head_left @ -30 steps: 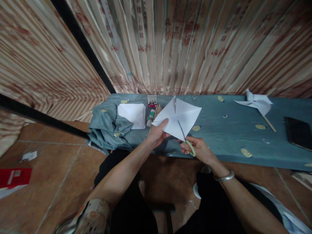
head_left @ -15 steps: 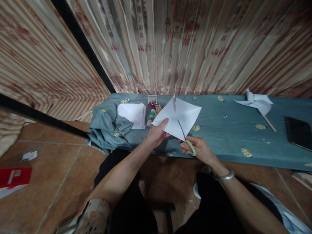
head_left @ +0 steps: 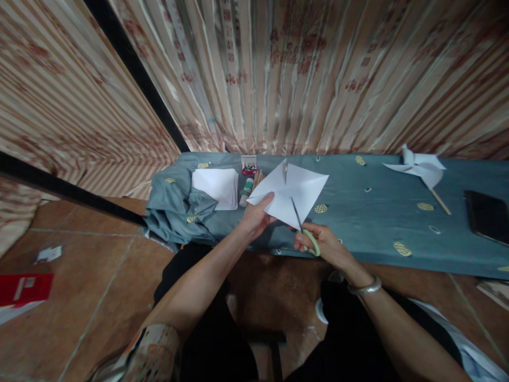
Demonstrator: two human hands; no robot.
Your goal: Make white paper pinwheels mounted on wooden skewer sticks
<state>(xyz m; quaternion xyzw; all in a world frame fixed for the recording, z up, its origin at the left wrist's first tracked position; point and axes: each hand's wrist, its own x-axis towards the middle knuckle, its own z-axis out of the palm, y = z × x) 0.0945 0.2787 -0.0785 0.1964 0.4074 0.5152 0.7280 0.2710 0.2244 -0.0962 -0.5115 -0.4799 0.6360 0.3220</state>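
A square sheet of white paper [head_left: 306,183] is held up by my left hand [head_left: 257,215], thumb on top and fingers underneath at its left corner. It has a slit at the far corner. My right hand [head_left: 320,241] grips scissors [head_left: 311,243] with light green handles. Their dark blade lies over the paper's near corner, pointing toward the middle; the other blade is hidden beneath the sheet. Just left of the paper are thin wooden sticks [head_left: 258,179], a green-and-white glue stick [head_left: 246,192] and a small open box of metal pins [head_left: 249,167].
A stack of white paper [head_left: 214,187] rests at the left on the blue-green cloth [head_left: 353,228]. Toward the right lie a paper pinwheel [head_left: 423,167] on a stick and a black phone [head_left: 487,215]. A patterned curtain [head_left: 302,79] hangs behind; a black pole [head_left: 139,74] stands left.
The scissors and my right hand have shifted very slightly right and toward me. My left hand and the paper stay nearly in place.
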